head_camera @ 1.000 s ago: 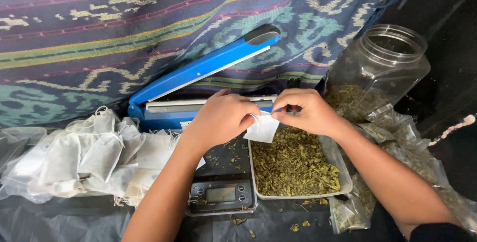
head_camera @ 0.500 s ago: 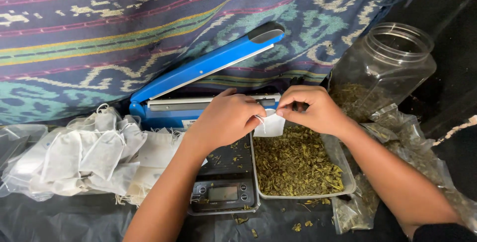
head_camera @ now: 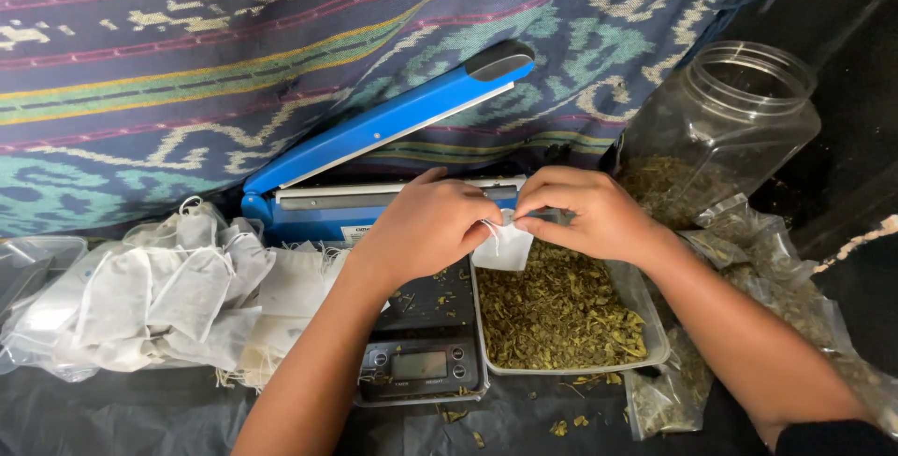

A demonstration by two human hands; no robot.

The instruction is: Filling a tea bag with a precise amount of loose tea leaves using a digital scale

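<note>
A: What's in front of you, big stuff first?

B: Patterned cloth (head_camera: 187,72) at the back, blue heat sealer (head_camera: 374,138) with its arm up, clear jar (head_camera: 716,129) on the right (some dried leaves inside). Pile of filled tea bags (head_camera: 159,292) at left. Tray of dried leaves (head_camera: 557,311) beside a small scale (head_camera: 416,344).

A: Hands?

B: My left hand (head_camera: 421,222) and right hand (head_camera: 585,213) both pinch the top of one small white tea bag (head_camera: 500,248), above the tray's far edge, just in front of the sealer.
</note>
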